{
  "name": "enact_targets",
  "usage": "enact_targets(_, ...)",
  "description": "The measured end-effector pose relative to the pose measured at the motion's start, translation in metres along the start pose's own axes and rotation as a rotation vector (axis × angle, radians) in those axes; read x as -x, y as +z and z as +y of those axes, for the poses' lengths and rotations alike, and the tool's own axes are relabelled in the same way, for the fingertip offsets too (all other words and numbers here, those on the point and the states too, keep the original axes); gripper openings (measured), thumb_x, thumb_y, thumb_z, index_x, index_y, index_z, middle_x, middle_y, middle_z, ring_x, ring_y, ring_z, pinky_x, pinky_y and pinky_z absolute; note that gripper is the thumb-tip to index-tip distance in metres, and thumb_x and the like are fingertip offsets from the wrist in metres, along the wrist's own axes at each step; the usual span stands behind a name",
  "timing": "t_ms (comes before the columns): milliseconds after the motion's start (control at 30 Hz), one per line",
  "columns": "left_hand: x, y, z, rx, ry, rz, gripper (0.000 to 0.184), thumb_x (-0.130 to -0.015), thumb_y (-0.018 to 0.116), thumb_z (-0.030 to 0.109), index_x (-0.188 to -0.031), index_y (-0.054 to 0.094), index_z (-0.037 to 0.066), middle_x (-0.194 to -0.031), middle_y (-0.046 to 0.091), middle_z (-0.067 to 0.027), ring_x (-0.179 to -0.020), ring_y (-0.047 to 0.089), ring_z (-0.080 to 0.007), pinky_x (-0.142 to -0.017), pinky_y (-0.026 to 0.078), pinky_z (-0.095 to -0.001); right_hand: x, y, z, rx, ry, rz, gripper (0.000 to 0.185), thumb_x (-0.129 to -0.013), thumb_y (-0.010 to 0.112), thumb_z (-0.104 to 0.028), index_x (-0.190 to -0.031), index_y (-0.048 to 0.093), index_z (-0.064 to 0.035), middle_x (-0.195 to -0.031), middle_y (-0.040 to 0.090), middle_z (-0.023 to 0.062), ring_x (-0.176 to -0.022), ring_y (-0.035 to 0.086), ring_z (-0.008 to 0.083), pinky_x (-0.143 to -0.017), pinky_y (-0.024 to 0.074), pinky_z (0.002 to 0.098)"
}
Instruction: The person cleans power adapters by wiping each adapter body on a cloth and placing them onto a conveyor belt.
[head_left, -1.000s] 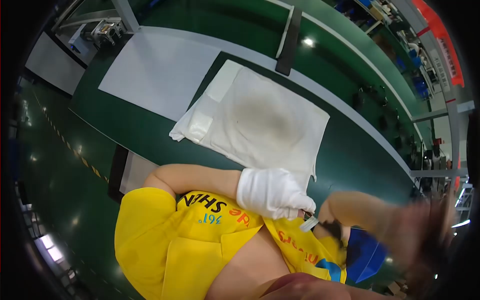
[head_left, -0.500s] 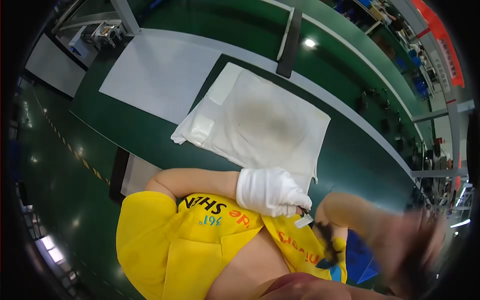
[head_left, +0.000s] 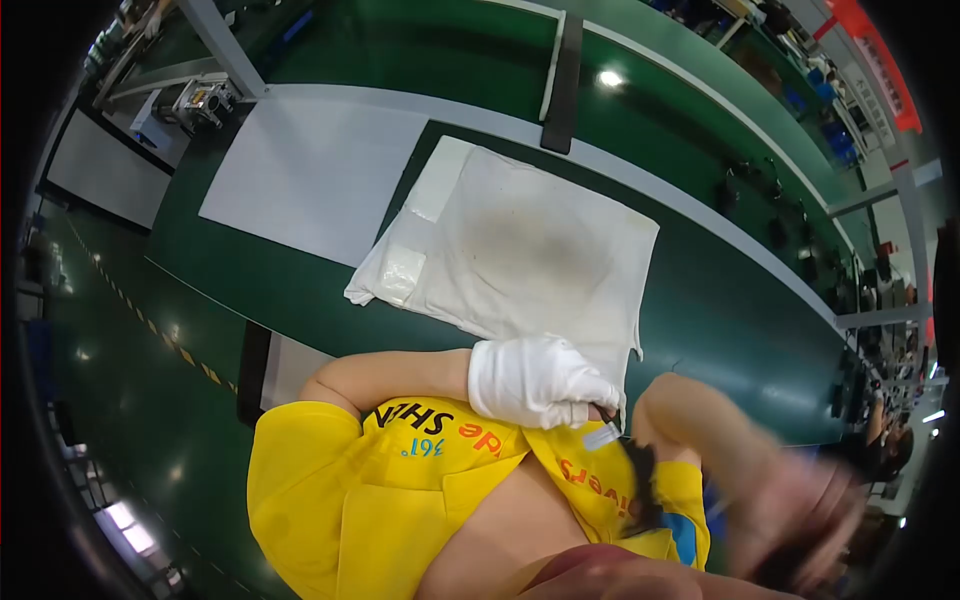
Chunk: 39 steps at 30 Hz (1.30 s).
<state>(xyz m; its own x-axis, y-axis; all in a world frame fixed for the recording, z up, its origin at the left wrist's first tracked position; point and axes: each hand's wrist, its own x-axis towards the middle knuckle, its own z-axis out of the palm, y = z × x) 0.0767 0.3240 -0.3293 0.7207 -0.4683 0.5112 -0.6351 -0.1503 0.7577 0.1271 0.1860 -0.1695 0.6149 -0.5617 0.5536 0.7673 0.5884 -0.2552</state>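
My left hand (head_left: 540,383), in a white glove, is in front of my chest with its fingers closed around the end of a dark cord (head_left: 606,412). A small white tag (head_left: 601,436) hangs just below these fingers. Beside it dangles a black, blurred length (head_left: 643,485), which seems to belong to the cord. My right hand (head_left: 800,520) is bare, at the lower right, and smeared by motion; its fingers cannot be made out. Something dark shows at its lower edge. A white cloth (head_left: 540,250) with a greyish stain lies on the bench beyond my left hand.
The green bench (head_left: 730,310) carries a pale sheet (head_left: 310,170) at the left. Two whitish pads (head_left: 403,276) lie at the cloth's left edge. A dark bar (head_left: 565,90) stands at the back, and a metal device (head_left: 205,102) at the far left.
My right hand has moved a little left and down, still blurred. My left hand keeps its grip on the cord. The whole view has shifted slightly.
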Motion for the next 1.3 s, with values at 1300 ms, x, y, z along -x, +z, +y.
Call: enact_targets(1300,0.046,-0.019,-0.015,-0.021,-0.795,-0.148,0.035,-0.086,0.049,0.005,-0.12,0.046,0.003,-0.086,0.066,-0.012,-0.08,0.064,-0.0222,-0.071,0.049,-0.0293,-0.097,-0.132,0.335,0.952,0.019,-0.663,0.072,-0.074,0.072,-0.018,-0.133,0.032,-0.0128,-0.118,0.052,0.0212,-0.108,0.054,0.031,-0.089,0.0433,0.0356)
